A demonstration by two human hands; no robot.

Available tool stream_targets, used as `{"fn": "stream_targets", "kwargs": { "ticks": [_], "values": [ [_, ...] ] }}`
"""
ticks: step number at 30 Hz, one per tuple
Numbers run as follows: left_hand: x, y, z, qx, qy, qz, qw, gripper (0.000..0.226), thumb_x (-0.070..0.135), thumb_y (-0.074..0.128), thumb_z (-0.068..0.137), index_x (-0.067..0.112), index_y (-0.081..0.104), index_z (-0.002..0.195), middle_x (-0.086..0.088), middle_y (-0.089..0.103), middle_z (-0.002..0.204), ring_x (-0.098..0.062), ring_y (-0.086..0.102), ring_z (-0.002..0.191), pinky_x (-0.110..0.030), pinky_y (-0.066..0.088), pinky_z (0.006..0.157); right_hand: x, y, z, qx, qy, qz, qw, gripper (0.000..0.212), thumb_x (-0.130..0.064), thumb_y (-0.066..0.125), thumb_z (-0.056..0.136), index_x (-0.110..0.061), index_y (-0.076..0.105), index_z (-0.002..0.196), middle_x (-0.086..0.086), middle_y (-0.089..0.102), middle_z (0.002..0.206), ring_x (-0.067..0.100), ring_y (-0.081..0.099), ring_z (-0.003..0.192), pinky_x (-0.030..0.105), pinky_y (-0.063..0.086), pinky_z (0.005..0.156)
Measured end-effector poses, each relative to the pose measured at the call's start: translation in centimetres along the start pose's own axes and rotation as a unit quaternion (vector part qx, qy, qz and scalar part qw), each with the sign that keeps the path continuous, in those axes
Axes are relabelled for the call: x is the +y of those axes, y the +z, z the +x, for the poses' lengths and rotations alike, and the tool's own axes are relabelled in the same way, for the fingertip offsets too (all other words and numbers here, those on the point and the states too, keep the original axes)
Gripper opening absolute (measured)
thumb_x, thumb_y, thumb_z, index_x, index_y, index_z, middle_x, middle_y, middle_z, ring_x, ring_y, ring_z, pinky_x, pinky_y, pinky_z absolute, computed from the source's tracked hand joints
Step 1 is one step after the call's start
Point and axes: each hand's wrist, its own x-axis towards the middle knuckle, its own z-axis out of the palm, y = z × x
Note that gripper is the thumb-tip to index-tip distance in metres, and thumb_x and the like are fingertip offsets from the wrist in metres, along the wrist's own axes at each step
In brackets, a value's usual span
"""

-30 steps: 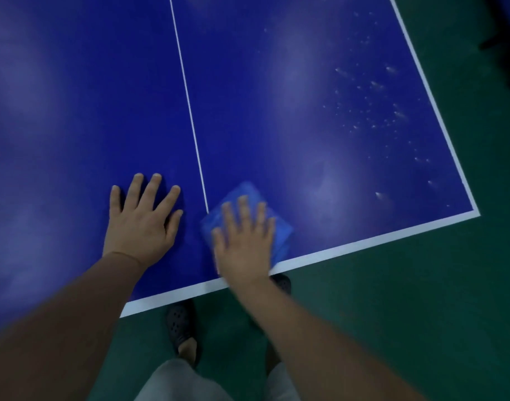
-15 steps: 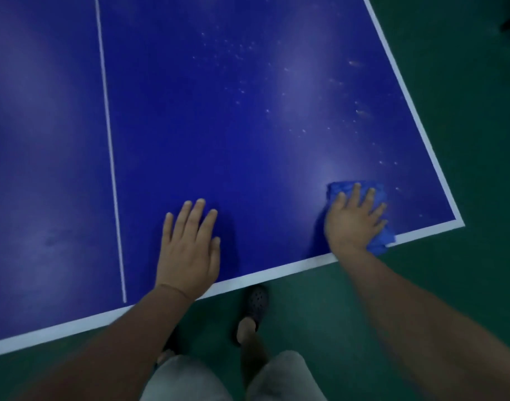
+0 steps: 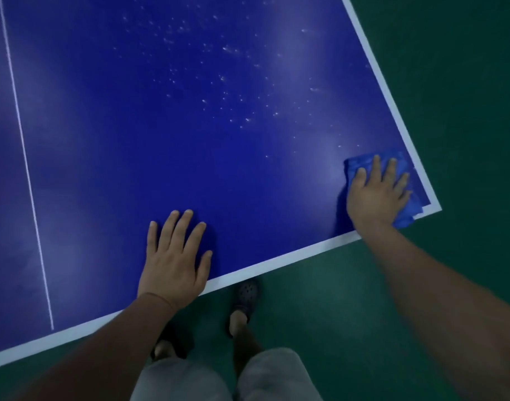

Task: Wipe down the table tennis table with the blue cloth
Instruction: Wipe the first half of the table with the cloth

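Observation:
The dark blue table tennis table [image 3: 161, 140] fills most of the view, with white edge lines and a thin white centre line at the left. My right hand [image 3: 378, 195] lies flat with straight fingers on the folded blue cloth [image 3: 360, 164], pressing it onto the table's near right corner. The cloth pokes out beyond my fingertips and past the palm's right side. My left hand [image 3: 175, 259] rests flat on the bare table surface by the near edge, fingers spread. Many small white droplets or specks [image 3: 219, 82] dot the table beyond the cloth.
Green floor [image 3: 464, 111] surrounds the table on the right and near side. My legs in light shorts and dark perforated shoes [image 3: 245, 299] stand just below the table's near edge.
My right hand slid the cloth rightwards along the near edge, from beside the centre line to the right corner. My left hand shifted right along the edge too, and the view moved with them.

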Motion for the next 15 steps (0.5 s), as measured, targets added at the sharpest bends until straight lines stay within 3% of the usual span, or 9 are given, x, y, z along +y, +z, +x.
{"fn": "stream_targets", "kwargs": {
  "ticks": [1,3,6,8,9,11,13,15],
  "values": [
    [0.2,0.0,0.0,0.004,-0.001,0.001,1.000,0.061,0.045,0.035,0.097,0.008,0.053,0.142,-0.017,0.038,0.156,-0.037,0.027,0.149,-0.064,0.017,0.119,-1.5,0.5,-1.5,0.008,0.004,-0.001,1.000,0.058,-0.050,0.022,0.106,-0.030,0.021,0.160,0.002,0.013,0.168,0.037,0.008,0.154,0.059,0.006,0.122],
    [0.7,0.1,0.3,0.026,-0.003,-0.005,1.000,0.060,0.044,0.037,0.095,0.006,0.054,0.139,-0.018,0.039,0.155,-0.038,0.029,0.148,-0.064,0.017,0.119,-4.4,2.5,-6.8,0.041,-0.140,-0.021,0.989,0.057,-0.047,0.025,0.104,-0.026,0.032,0.157,0.006,0.024,0.165,0.041,0.018,0.151,0.061,0.012,0.120],
    [2.8,0.2,1.7,0.065,0.032,-0.033,0.997,0.058,0.040,0.040,0.094,0.004,0.054,0.138,-0.020,0.041,0.153,-0.037,0.031,0.146,-0.062,0.015,0.121,-5.1,4.2,-14.9,-0.043,-0.449,-0.064,0.890,0.055,-0.048,0.031,0.102,-0.029,0.038,0.153,0.003,0.029,0.164,0.035,0.020,0.152,0.056,0.011,0.122],
    [4.6,0.6,2.8,0.066,0.093,-0.047,0.992,0.057,0.039,0.041,0.095,0.004,0.055,0.138,-0.019,0.043,0.152,-0.036,0.033,0.145,-0.063,0.016,0.120,-2.6,3.7,-12.0,-0.054,-0.497,-0.050,0.864,0.053,-0.049,0.033,0.103,-0.030,0.043,0.151,0.002,0.033,0.162,0.034,0.023,0.151,0.057,0.016,0.120],
    [5.1,0.8,3.1,0.054,0.113,-0.042,0.991,0.057,0.039,0.040,0.096,0.004,0.056,0.138,-0.018,0.044,0.152,-0.036,0.034,0.145,-0.063,0.017,0.119,-0.9,3.6,-8.9,-0.027,-0.468,-0.058,0.882,0.052,-0.048,0.033,0.102,-0.029,0.046,0.149,0.004,0.037,0.160,0.037,0.029,0.148,0.059,0.022,0.117],
    [5.6,1.0,3.6,0.026,0.123,-0.025,0.992,0.058,0.041,0.037,0.097,0.005,0.056,0.139,-0.017,0.043,0.152,-0.036,0.033,0.146,-0.063,0.018,0.119,2.8,2.2,-1.5,0.043,-0.320,-0.084,0.943,0.056,-0.048,0.029,0.101,-0.026,0.046,0.149,0.008,0.039,0.158,0.041,0.035,0.144,0.063,0.030,0.112],
    [5.5,1.3,3.7,0.016,0.120,-0.015,0.993,0.057,0.040,0.037,0.097,0.006,0.055,0.139,-0.017,0.042,0.153,-0.035,0.032,0.146,-0.063,0.018,0.119,6.1,-0.4,4.8,0.034,-0.124,-0.068,0.989,0.063,-0.053,0.021,0.100,-0.028,0.035,0.156,0.006,0.027,0.164,0.039,0.025,0.149,0.062,0.022,0.117],
    [5.4,1.2,3.6,0.009,0.117,-0.017,0.993,0.057,0.039,0.037,0.097,0.006,0.055,0.139,-0.016,0.042,0.153,-0.035,0.032,0.147,-0.063,0.018,0.119,6.1,-1.8,6.3,0.015,0.004,-0.016,1.000,0.061,-0.053,0.021,0.103,-0.031,0.021,0.160,0.001,0.014,0.168,0.034,0.011,0.153,0.059,0.011,0.121]
  ]
}}
